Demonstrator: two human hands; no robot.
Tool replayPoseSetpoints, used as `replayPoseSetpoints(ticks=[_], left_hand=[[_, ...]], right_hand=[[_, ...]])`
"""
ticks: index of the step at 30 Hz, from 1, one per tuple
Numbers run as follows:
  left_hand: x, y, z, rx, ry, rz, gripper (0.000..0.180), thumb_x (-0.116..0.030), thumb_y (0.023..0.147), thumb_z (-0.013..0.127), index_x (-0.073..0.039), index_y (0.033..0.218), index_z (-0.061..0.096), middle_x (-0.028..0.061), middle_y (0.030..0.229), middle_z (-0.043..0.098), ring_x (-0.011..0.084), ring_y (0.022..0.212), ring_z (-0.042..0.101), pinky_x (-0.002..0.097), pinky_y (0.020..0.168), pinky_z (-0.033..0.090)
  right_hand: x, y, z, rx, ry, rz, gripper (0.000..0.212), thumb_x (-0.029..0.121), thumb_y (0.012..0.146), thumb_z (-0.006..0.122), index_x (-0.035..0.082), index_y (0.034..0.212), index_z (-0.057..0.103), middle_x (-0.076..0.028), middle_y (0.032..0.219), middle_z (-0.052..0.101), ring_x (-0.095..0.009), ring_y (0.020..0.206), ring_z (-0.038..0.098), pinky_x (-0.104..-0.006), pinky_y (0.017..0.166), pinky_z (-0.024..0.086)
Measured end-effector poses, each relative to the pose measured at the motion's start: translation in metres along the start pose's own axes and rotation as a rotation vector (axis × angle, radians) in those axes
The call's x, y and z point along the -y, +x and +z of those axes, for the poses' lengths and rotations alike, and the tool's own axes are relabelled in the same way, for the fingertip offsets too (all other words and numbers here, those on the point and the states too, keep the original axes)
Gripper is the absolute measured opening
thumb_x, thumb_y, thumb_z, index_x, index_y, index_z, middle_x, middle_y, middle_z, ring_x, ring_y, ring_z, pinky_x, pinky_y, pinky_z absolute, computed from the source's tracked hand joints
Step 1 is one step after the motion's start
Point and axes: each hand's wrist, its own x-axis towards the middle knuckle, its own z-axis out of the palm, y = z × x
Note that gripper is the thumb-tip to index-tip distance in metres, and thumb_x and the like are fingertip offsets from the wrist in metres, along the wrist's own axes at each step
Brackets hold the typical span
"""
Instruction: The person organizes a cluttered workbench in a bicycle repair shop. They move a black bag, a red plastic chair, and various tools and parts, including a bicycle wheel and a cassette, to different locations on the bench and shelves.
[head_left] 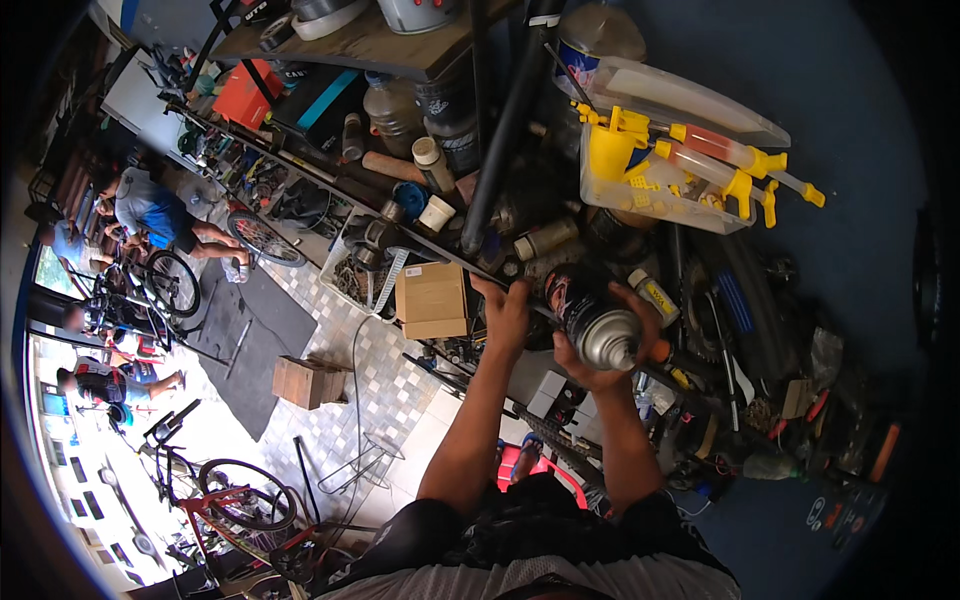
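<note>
In my right hand (pixel 610 345) is a dark spray can (pixel 590 315) with a silvery domed end. The hand's fingers and thumb wrap around the can, which lies tilted with the silvery end toward me. To its left, my left hand (pixel 503 310) is closed at the front edge of a cluttered shelf (pixel 410 235); its fingertips are partly hidden there. A cardboard box (pixel 432 300) sits just left of that hand. Past the can, a white and yellow bottle (pixel 655 295) lies among dark parts.
A clear plastic bin (pixel 665 205) with yellow-capped tubes hangs over the bench at the right. A black post (pixel 510 130) rises beside the shelf. Bicycles, including a red one (pixel 230 505), stand at the left, where several people work. A wooden box (pixel 305 383) rests on the tiled floor.
</note>
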Motion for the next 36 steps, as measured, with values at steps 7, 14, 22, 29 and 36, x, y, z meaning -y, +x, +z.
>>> replayPoseSetpoints(ticks=[7,14,22,29,36], left_hand=[[-0.007,-0.002,0.000,0.026,0.016,-0.017,0.095,-0.011,0.096,0.065,0.010,0.162,0.001,0.0200,0.156,0.038,0.0247,0.138,0.041,0.0306,0.119,0.030],[-0.010,-0.001,0.003,0.016,-0.061,0.004,0.081,-0.013,0.096,0.065,0.007,0.155,0.013,0.0181,0.148,0.042,0.0260,0.130,0.046,0.0336,0.113,0.038],[0.017,0.000,0.008,-0.067,-0.151,0.027,0.062,-0.017,0.096,0.068,0.009,0.145,0.042,0.0194,0.145,0.048,0.0275,0.126,0.053,0.0356,0.112,0.044],[0.019,0.006,0.004,0.099,-0.272,-0.093,0.112,-0.015,0.099,0.066,0.012,0.159,-0.025,0.0221,0.167,0.020,0.0250,0.151,0.027,0.0305,0.125,0.024],[0.031,0.010,0.007,0.122,-0.318,-0.059,0.114,-0.016,0.099,0.067,0.009,0.160,-0.027,0.0195,0.165,0.025,0.0236,0.147,0.032,0.0306,0.122,0.031]], right_hand=[[0.003,0.005,0.001,0.063,-0.056,-0.046,0.095,0.048,0.082,0.088,0.002,0.148,0.039,-0.019,0.132,0.060,-0.033,0.120,0.056,-0.0473,0.105,0.048],[0.000,0.007,0.002,0.055,-0.074,-0.010,0.094,0.053,0.081,0.089,0.000,0.145,0.045,-0.018,0.130,0.068,-0.034,0.110,0.065,-0.0467,0.099,0.050],[-0.002,0.006,0.008,0.114,0.006,0.056,0.094,0.047,0.085,0.088,-0.006,0.148,0.043,-0.023,0.131,0.065,-0.038,0.117,0.068,-0.0490,0.102,0.056],[0.004,0.015,0.010,0.151,-0.075,0.234,0.088,0.049,0.081,0.089,-0.006,0.141,0.054,-0.023,0.123,0.072,-0.043,0.106,0.073,-0.0498,0.094,0.058],[-0.002,0.009,0.014,0.182,-0.105,0.315,0.086,0.044,0.081,0.091,-0.002,0.142,0.053,-0.018,0.115,0.075,-0.040,0.101,0.075,-0.0490,0.085,0.058]])
